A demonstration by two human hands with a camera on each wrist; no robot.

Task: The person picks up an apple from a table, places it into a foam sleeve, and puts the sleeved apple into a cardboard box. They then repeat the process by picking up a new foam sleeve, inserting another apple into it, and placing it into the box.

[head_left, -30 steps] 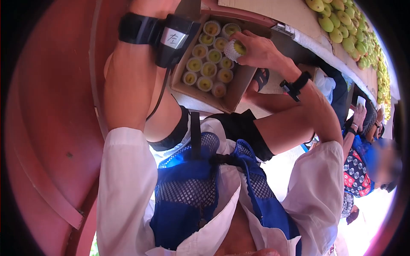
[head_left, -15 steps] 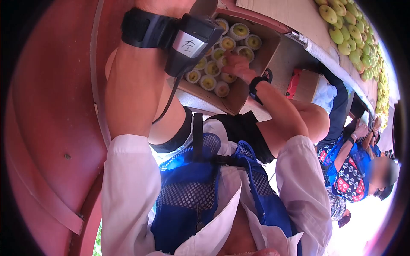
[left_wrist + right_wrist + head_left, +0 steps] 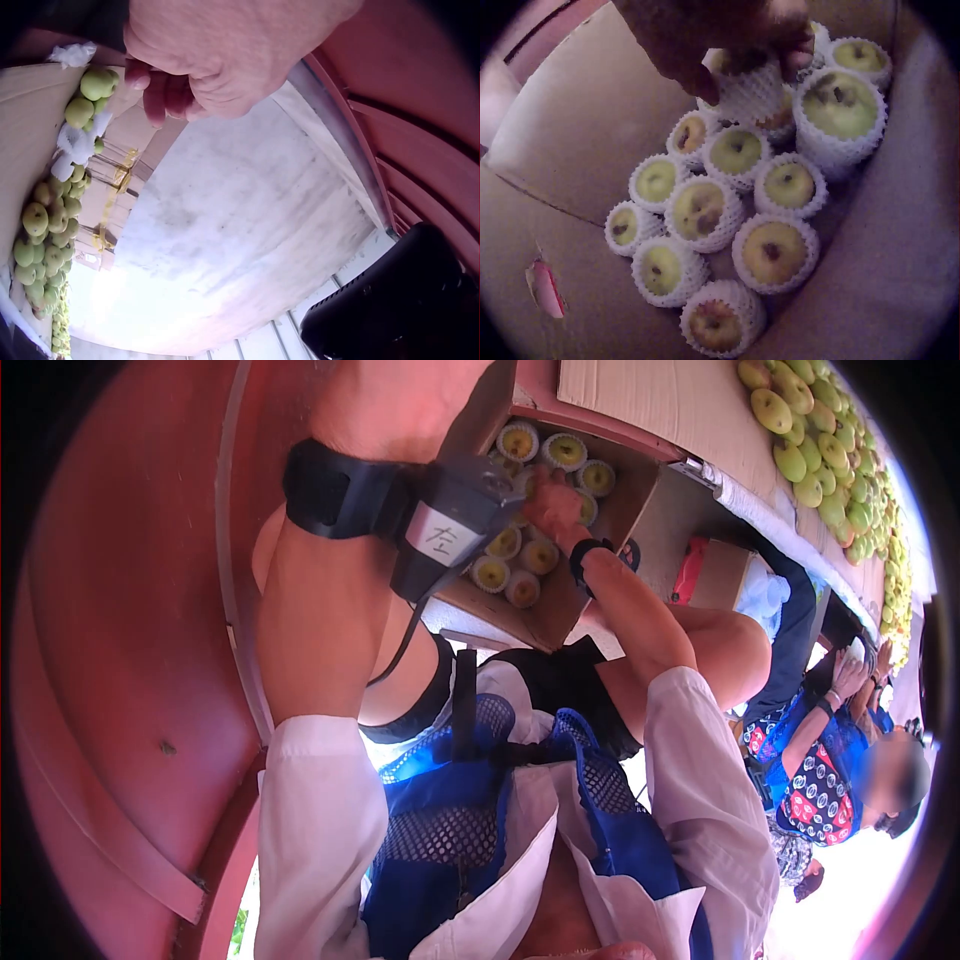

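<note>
A cardboard box [image 3: 560, 622] holds rows of yellow-green apples [image 3: 703, 212] in white foam nets, most with the stem end up. My right hand [image 3: 553, 505] reaches into the box over the farther rows. In the right wrist view its thumb and fingers grip a netted apple [image 3: 751, 94], which sits higher than its neighbours and is partly hidden by the hand. My left hand [image 3: 232, 52] is raised beside a cardboard-covered ledge, its fingers [image 3: 155, 101] loosely bent with nothing visible in them. In the head view the left forearm and its wrist camera cover the box's left side.
Green fruit [image 3: 830, 450] lies piled on the cardboard-covered ledge [image 3: 640, 395] at the upper right. A red metal wall [image 3: 120, 660] runs along the left. A smaller carton [image 3: 720, 575] and another person [image 3: 815, 760] are to the right.
My right hand, earlier holding a netted apple at the box's right side, moved down into the middle rows, then a little farther away from me. The left forearm shifted slightly.
</note>
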